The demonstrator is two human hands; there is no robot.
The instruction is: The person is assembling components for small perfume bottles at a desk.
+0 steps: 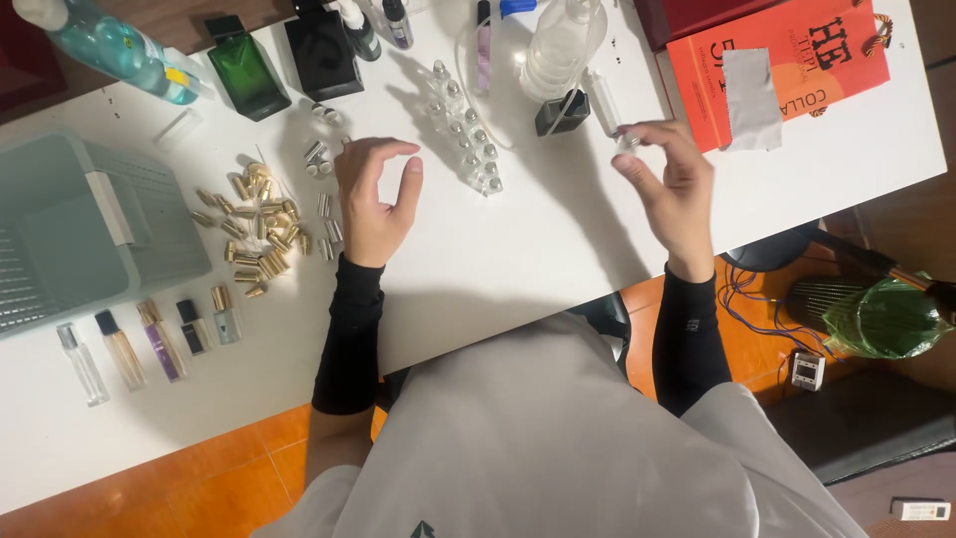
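Two bare hands work over a white table (558,249) in the head view. The right hand (675,189) pinches a small clear vial (626,140) between thumb and fingertips, just beside an orange book (797,60). The left hand (373,194) hovers loosely curled, holding nothing, between a heap of gold caps (257,224) and a row of small clear vials (463,134). A grey basket (60,224) sits further left.

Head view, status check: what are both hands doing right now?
Left hand open above table, empty. Right hand pinching small clear vial. Row of vials between hands; nothing blocking.
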